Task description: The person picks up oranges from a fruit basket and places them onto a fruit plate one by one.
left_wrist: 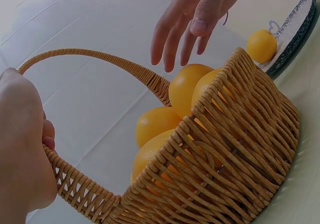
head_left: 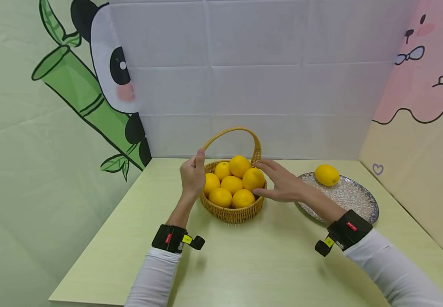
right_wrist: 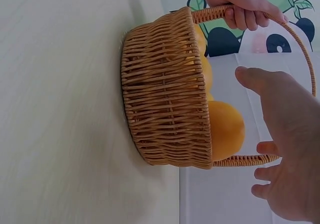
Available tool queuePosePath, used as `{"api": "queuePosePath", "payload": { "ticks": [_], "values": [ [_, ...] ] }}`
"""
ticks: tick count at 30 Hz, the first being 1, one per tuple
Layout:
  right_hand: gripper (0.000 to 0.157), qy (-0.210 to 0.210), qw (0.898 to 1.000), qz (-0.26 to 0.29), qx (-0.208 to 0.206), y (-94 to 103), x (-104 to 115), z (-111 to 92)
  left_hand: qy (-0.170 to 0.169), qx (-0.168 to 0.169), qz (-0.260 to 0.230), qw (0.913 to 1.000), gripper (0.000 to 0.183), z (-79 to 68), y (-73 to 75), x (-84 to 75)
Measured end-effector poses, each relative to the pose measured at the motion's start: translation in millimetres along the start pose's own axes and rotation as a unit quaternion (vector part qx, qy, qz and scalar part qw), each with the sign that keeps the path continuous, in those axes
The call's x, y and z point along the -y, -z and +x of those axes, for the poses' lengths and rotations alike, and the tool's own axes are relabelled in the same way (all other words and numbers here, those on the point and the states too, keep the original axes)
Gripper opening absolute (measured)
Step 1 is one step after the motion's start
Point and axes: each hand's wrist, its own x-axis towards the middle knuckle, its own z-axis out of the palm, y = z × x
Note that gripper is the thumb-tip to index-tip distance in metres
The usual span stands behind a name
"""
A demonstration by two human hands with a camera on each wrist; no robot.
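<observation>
A wicker basket (head_left: 234,214) filled with several oranges (head_left: 231,185) stands toward the back of the table. My left hand (head_left: 193,175) grips the left side of its arched handle (head_left: 257,147), fingers wrapped round the weave and thumb pointing up. At the basket's right side my right hand (head_left: 282,184) hovers beside the outermost orange (right_wrist: 225,130), thumb and fingers spread apart and nothing held. In the left wrist view, the right hand's fingers (left_wrist: 172,38) hang over the fruit. The right wrist view shows a gap between that palm and the orange.
To the right lies a speckled oval plate (head_left: 354,198) with a dark rim, partly hidden by my right forearm. One orange (head_left: 327,175) sits near its far edge. A pale wall sheet (head_left: 252,94) rises right behind the table (head_left: 244,268).
</observation>
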Motion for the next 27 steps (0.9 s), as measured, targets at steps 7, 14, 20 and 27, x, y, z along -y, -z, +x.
{"api": "queuePosePath", "payload": {
  "ticks": [7, 14, 20, 27],
  "values": [
    [0.083, 0.005, 1.0, 0.006, 0.016, -4.8, 5, 16, 0.009, 0.013, -0.004, 0.9999, 0.061, 0.6, 2.1, -0.2],
    [0.067, 0.011, 1.0, 0.009, 0.025, -10.3, 7, 28, 0.013, 0.021, -0.007, 0.9997, 0.062, -0.2, 3.4, -0.1],
    [0.06, 0.016, 1.0, 0.002, 0.022, -12.5, 10, 33, 0.015, 0.023, -0.005, 0.9996, 0.062, -0.3, 4.8, 1.0],
    [0.051, 0.026, 0.999, -0.005, 0.027, -15.6, 10, 38, 0.016, 0.024, -0.002, 0.9996, 0.062, 1.0, 7.6, 1.4]
  ]
}}
